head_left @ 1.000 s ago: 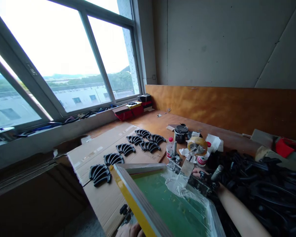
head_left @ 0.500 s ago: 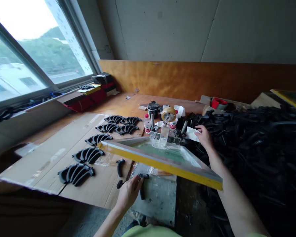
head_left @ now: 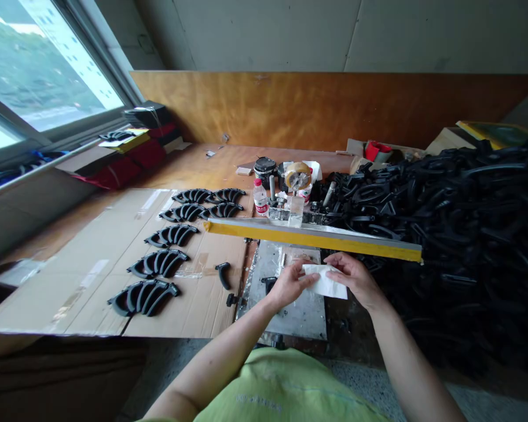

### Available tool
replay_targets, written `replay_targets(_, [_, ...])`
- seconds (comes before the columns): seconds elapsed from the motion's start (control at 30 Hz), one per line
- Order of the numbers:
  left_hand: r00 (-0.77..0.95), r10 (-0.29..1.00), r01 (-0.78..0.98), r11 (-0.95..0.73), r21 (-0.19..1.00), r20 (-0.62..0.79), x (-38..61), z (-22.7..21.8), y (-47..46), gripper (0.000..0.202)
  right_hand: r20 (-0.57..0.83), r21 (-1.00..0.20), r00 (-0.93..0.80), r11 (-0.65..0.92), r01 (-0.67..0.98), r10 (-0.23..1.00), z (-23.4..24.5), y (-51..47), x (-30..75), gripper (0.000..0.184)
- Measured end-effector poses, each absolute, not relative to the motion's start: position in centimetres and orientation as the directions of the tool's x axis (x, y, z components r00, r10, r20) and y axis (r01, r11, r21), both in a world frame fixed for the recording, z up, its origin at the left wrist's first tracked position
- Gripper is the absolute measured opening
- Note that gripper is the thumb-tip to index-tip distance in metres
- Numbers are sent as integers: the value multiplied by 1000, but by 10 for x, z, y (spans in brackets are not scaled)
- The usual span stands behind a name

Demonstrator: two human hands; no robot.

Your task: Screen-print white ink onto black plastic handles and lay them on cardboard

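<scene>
A piece of white tissue (head_left: 326,282) is stretched between my two hands, above a grey metal plate (head_left: 310,325). My left hand (head_left: 290,284) pinches its left edge, and my right hand (head_left: 352,275) grips the right side with thumb and fingers. Just beyond them hangs a screen frame (head_left: 312,237) with a yellow front edge, seen nearly edge-on. A black curved plastic part (head_left: 269,284) lies on the plate, partly hidden by my left hand. Another curved black handle-like part (head_left: 223,275) rests on the cardboard to the left.
Several fanned rows of black curved parts (head_left: 145,297) lie on the cardboard sheet (head_left: 92,287). A large heap of black parts (head_left: 466,246) fills the right side. Behind the frame stand a bottle (head_left: 260,199), a black tub (head_left: 264,170) and a tape roll (head_left: 298,176).
My right hand has brought the white tissue from beyond the frame to the front. My left hand has left the black part and now holds the tissue too. The frame has swung up to nearly level.
</scene>
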State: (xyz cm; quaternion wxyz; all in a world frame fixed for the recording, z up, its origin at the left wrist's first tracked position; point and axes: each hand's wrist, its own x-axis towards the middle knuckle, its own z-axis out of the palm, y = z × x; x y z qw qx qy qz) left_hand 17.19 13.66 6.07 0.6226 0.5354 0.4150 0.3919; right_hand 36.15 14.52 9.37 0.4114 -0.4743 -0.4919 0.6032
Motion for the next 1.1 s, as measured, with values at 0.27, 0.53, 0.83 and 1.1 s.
replay_targets(0.27, [248, 941, -216, 286, 934, -230, 156, 39, 130, 43, -362, -874, -200, -406, -266, 911, 61, 129, 318, 39])
replay_targets(0.53, [161, 908, -243, 415, 877, -386, 130, 25, 99, 44, -370, -900, -220, -407, -155, 903, 43, 136, 309, 36])
replay_targets(0.83, [26, 918, -322, 382, 866, -395, 134, 25, 90, 37, -315, -941, -220, -333, -50, 923, 36, 134, 306, 28])
replay_targets(1.1, [-72, 934, -178, 333, 926, -349, 106, 13, 105, 40, -362, -843, -56, -353, -407, 930, 43, 125, 319, 24])
